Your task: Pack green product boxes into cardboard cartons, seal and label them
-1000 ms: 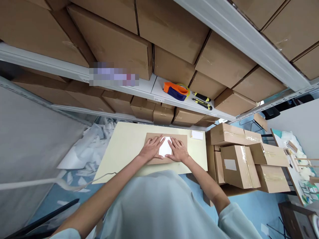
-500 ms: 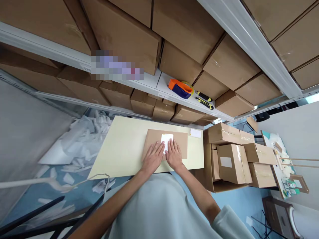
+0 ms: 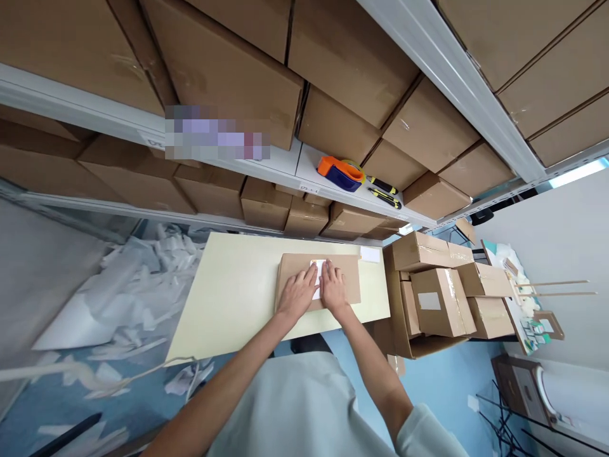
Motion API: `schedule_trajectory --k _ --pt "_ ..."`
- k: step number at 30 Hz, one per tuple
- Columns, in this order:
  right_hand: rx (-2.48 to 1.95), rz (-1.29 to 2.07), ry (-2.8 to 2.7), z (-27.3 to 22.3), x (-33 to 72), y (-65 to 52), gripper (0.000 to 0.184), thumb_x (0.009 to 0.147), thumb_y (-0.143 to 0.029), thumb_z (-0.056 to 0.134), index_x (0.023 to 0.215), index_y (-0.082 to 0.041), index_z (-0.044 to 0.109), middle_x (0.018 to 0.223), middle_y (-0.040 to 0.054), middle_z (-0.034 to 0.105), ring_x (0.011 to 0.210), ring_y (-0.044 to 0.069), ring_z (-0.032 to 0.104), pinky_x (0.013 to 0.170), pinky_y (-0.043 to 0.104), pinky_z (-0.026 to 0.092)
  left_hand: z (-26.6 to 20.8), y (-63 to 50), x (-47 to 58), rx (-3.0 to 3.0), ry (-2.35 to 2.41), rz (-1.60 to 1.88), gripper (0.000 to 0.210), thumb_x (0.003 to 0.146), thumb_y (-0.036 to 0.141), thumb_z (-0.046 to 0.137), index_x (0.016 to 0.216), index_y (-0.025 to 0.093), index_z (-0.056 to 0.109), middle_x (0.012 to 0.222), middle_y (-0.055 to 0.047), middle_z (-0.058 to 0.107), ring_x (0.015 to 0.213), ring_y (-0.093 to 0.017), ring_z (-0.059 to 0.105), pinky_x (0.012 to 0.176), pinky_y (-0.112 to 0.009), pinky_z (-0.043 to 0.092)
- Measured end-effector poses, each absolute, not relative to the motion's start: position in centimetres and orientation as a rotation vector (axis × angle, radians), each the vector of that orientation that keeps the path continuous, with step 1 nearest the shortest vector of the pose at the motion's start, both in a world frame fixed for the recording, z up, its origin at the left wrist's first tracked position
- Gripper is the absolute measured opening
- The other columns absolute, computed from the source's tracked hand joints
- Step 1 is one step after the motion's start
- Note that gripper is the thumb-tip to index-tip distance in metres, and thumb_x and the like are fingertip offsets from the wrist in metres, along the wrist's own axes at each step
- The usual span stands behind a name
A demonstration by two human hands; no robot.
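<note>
A flat brown cardboard box (image 3: 349, 276) lies on a pale yellow table (image 3: 233, 298). A white label (image 3: 318, 266) is on top of the box. My left hand (image 3: 297, 295) and my right hand (image 3: 333, 289) lie flat side by side on the box, fingers spread, pressing down over the label and covering most of it. Neither hand grips anything.
A small white slip (image 3: 370, 254) lies at the table's far right corner. Taped cardboard boxes (image 3: 438, 298) are stacked right of the table. On the shelf above sit an orange and blue tape dispenser (image 3: 339, 172) and two yellow-black knives (image 3: 384, 192). Torn white paper (image 3: 124, 285) litters the floor at left.
My two hands have come together over the label, from spread at its sides, and now cover more of it. The view has shifted slightly.
</note>
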State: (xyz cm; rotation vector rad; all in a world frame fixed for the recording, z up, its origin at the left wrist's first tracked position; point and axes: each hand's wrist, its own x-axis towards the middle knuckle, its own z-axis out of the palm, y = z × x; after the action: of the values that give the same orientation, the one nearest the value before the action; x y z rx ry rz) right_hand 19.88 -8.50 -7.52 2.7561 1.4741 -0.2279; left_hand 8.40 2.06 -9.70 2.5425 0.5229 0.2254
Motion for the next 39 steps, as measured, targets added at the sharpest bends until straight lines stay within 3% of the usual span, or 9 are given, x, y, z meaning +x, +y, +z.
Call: schedule_trajectory --k 5,10,15,18,20,23,27,33,39 --pt "2.765 -0.176 1.558 -8.0 18.1 -12.5 0.057 0.118 -0.021 0.041 0.174 -0.013 0.048 0.176 0.0216 0.051 0.163 0.032 0.047 0.128 0.049 0.05 -10.8 0.4 5.9 2.545 0.476 0.294 0.074 0.105 0.012 0.032 0.178 0.016 0.042 0.182 -0.019 0.042 0.151 -0.04 0.058 0.117 -0.061 0.05" --pt "2.82 -0.251 1.633 -7.9 17.9 -14.6 0.052 0.119 -0.02 0.041 0.166 -0.022 0.061 0.161 0.0166 0.065 0.157 0.025 0.056 0.124 0.037 0.056 -12.5 -0.1 3.0 2.58 0.353 0.331 0.07 0.102 0.007 0.034 0.164 0.02 0.064 0.176 -0.014 0.054 0.164 -0.035 0.049 0.132 -0.059 0.043" --pt "2.911 -0.214 1.771 -7.5 20.2 -17.0 0.043 0.114 -0.024 0.052 0.151 -0.023 0.074 0.162 0.0163 0.065 0.156 0.032 0.057 0.129 0.052 0.052 -12.9 1.4 0.2 2.542 0.444 0.372 0.049 0.11 0.032 0.047 0.149 0.032 0.077 0.176 -0.011 0.054 0.17 -0.04 0.041 0.136 -0.07 0.035" --pt "3.181 -0.144 1.552 -8.0 22.0 -20.6 0.046 0.111 -0.03 0.056 0.153 -0.021 0.072 0.166 0.0202 0.062 0.157 0.038 0.056 0.128 0.064 0.052 -13.5 2.1 -2.3 2.418 0.769 0.381 0.061 0.106 0.053 0.054 0.16 0.027 0.068 0.182 -0.015 0.044 0.174 -0.045 0.029 0.136 -0.071 0.033" --pt "3.386 -0.166 1.351 -8.9 22.9 -23.1 0.052 0.11 -0.039 0.059 0.156 -0.018 0.069 0.163 0.0239 0.063 0.153 0.041 0.06 0.125 0.065 0.054 -14.1 2.3 -3.6 2.269 0.973 0.36 0.081 0.1 0.064 0.058 0.168 0.019 0.058 0.18 -0.02 0.047 0.172 -0.047 0.033 0.135 -0.07 0.037" --pt "3.625 -0.383 1.249 -10.7 23.3 -25.5 0.06 0.111 -0.052 0.057 0.157 -0.017 0.069 0.156 0.024 0.07 0.146 0.04 0.068 0.118 0.06 0.062 -14.7 2.2 -4.3 2.02 1.114 0.31 0.092 0.092 0.072 0.061 0.162 0.012 0.06 0.167 -0.024 0.062 0.164 -0.047 0.049 0.131 -0.065 0.045" --pt "3.755 -0.85 1.339 -12.6 22.6 -25.6 0.067 0.113 -0.062 0.047 0.16 -0.019 0.068 0.156 0.0204 0.072 0.135 0.035 0.077 0.103 0.049 0.071 -14.6 1.4 -3.1 1.715 1.098 0.257 0.083 0.086 0.076 0.062 0.149 0.022 0.068 0.15 -0.015 0.077 0.144 -0.038 0.07 0.126 -0.053 0.053" --pt "3.722 -0.882 1.406 -13.3 23.3 -21.7 0.061 0.116 -0.056 0.042 0.156 -0.021 0.072 0.153 0.0176 0.075 0.142 0.034 0.074 0.108 0.049 0.069 -13.8 2.8 -1.9 1.493 1.182 0.38 0.085 0.076 0.079 0.071 0.138 0.021 0.069 0.141 -0.014 0.081 0.133 -0.037 0.076 0.123 -0.053 0.056" --pt "3.528 -1.014 1.609 -13.0 24.1 -18.2 0.054 0.114 -0.039 0.047 0.158 -0.017 0.07 0.153 0.0184 0.075 0.133 0.033 0.078 0.114 0.048 0.065 -12.5 5.8 -2.1 1.64 1.352 0.361 0.073 0.088 0.064 0.063 0.141 0.015 0.066 0.139 -0.018 0.08 0.139 -0.039 0.073 0.122 -0.054 0.057"
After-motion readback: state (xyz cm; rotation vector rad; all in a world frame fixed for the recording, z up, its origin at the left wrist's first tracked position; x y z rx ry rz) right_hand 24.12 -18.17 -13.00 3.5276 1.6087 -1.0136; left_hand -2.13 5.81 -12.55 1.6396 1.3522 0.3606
